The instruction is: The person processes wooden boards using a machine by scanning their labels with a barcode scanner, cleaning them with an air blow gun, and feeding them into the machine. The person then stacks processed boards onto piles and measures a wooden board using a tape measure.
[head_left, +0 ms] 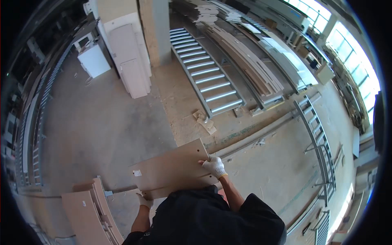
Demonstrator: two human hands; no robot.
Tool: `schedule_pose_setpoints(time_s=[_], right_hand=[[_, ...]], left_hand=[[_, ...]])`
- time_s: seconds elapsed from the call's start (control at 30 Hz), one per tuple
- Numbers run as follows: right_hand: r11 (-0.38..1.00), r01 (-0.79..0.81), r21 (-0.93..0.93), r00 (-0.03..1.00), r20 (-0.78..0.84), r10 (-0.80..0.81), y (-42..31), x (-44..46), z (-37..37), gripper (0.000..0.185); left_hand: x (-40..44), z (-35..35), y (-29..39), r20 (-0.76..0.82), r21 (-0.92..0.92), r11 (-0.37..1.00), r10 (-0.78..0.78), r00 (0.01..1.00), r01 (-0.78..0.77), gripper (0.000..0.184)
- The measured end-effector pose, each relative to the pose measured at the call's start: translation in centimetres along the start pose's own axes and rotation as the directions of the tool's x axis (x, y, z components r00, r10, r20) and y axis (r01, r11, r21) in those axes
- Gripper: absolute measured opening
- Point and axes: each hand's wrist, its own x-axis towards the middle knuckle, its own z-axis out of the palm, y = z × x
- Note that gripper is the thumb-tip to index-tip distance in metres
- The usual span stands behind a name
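Note:
A flat brown panel (169, 165) with a white label at its left end and small dark holes at its right end is held out before my body. My right hand (214, 166), in a white glove with a yellow cuff edge, grips the panel's right end, thumb over the top face. At the lower left corner, my left hand (145, 200), seemingly gloved too, is closed on the panel's edge; its fingers are partly hidden beneath. A second strip of the same brown shows along the near side, and I cannot tell whether it is a separate board.
Stacked brown panels (81, 214) stand close on my left. Ahead lies a roller conveyor (208, 75), beside long rows of stacked boards (245, 59). Another roller section (316, 130) is at right. More panels (130, 61) lean against a pillar, near a white box-like cabinet (94, 60).

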Motion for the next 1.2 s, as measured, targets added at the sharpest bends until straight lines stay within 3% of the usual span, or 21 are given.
schedule_pose_setpoints(time_s=[0.07,0.13,0.17,0.23,0.27,0.3,0.37,0.43,0.5,0.6,0.67,0.73,0.8,0.83,0.87,0.9,0.97,1.0,1.07,1.13,1.2], right_hand=[[0.982,0.188,0.011,0.982,0.030,-0.189,-4.9,8.5,2.4,0.046],[0.955,0.297,-0.005,0.952,0.086,-0.295,-13.7,14.9,3.1,0.046],[0.920,0.390,-0.050,0.917,0.110,-0.383,-18.3,17.9,3.3,0.046],[0.841,0.539,-0.052,0.833,0.178,-0.523,-24.6,23.3,5.8,0.050],[0.840,0.541,-0.046,0.828,0.201,-0.523,-28.0,26.3,6.9,0.050],[0.798,0.596,-0.090,0.787,0.262,-0.559,-31.2,28.8,7.6,0.052],[0.737,0.657,-0.156,0.735,0.348,-0.582,-36.5,32.7,9.2,0.054],[0.657,0.733,-0.176,0.671,0.350,-0.654,-41.0,35.5,11.8,0.056],[0.683,0.704,-0.195,0.693,0.397,-0.601,-44.3,41.1,15.3,0.056],[0.697,0.680,-0.226,0.710,0.439,-0.551,-49.9,50.1,19.5,0.056],[0.681,0.670,-0.295,0.737,0.373,-0.564,-54.2,56.3,22.5,0.055],[0.679,0.687,-0.258,0.723,0.334,-0.605,-59.6,61.4,23.6,0.052],[0.707,0.658,-0.259,0.751,0.279,-0.598,-64.9,66.3,22.8,0.049],[0.733,0.612,-0.298,0.790,0.273,-0.548,-67.1,68.7,22.1,0.050],[0.595,0.741,-0.313,0.651,0.117,-0.750,-69.2,71.4,21.4,0.057],[0.432,0.829,-0.355,0.449,-0.037,-0.893,-71.2,74.0,20.7,0.065],[0.193,0.798,-0.571,0.167,-0.098,-0.981,-81.5,74.9,18.2,0.079],[0.194,0.798,-0.571,0.174,-0.091,-0.981,-85.5,75.5,17.6,0.079],[-0.039,0.716,-0.697,0.327,0.384,-0.863,-92.2,78.0,18.0,0.084],[-0.076,0.723,-0.687,0.357,0.466,-0.809,-96.6,82.5,20.0,0.079],[0.267,0.674,-0.689,0.669,0.416,-0.616,-100.0,88.5,21.9,0.070]], left_hand=[[3.7,2.3,1.6,-0.054,-0.160,0.987,0.016,0.998,-0.024,0.098],[7.2,6.5,3.5,0.135,-0.515,0.856,0.032,0.990,0.043,0.102],[9.5,9.3,3.8,0.122,-0.548,0.836,0.055,0.991,0.021,0.102],[12.6,15.0,5.7,0.134,-0.229,0.930,0.323,0.937,-0.288,0.108],[14.5,18.8,7.9,0.187,-0.054,0.903,0.429,0.884,-0.427,0.112],[16.0,21.8,9.9,0.164,-0.066,0.901,0.433,0.887,-0.428,0.112],[19.6,27.7,12.3,-0.209,-0.375,0.913,0.085,0.974,-0.160,0.101],[23.7,31.5,15.1,-0.116,-0.352,0.928,0.085,0.990,-0.121,0.096],[28.0,35.7,18.3,-0.012,-0.269,0.958,0.094,0.995,-0.094,0.092],[35.3,44.1,23.5,-0.041,-0.296,0.952,0.067,0.997,-0.077,0.091],[39.9,50.2,28.0,-0.061,-0.330,0.939,0.076,0.995,-0.092,0.091],[44.2,57.1,33.2,-0.016,-0.393,0.908,0.151,0.988,-0.146,0.090],[49.4,63.9,38.9,0.181,-0.536,0.821,0.340,0.923,-0.197,0.088],[50.1,68.9,42.1,0.092,-0.542,0.797,0.370,0.924,-0.265,0.088],[49.5,75.2,45.9,0.008,-0.537,0.775,0.400,0.916,-0.333,0.089],[50.0,79.5,49.1,-0.013,-0.563,0.756,0.396,0.918,-0.334,0.089],[51.3,87.0,53.8,-0.039,-0.590,0.735,0.387,0.921,-0.334,0.089],[51.9,90.3,55.3,-0.094,-0.580,0.716,0.414,0.905,-0.388,0.091],[51.9,96.8,58.4,-0.157,-0.564,0.695,0.440,0.884,-0.446,0.092],[51.7,103.0,60.1,-0.309,-0.405,0.800,0.336,0.890,-0.442,0.095],[55.9,106.5,60.5,-0.369,-0.361,0.816,0.320,0.873,-0.452,0.096]])
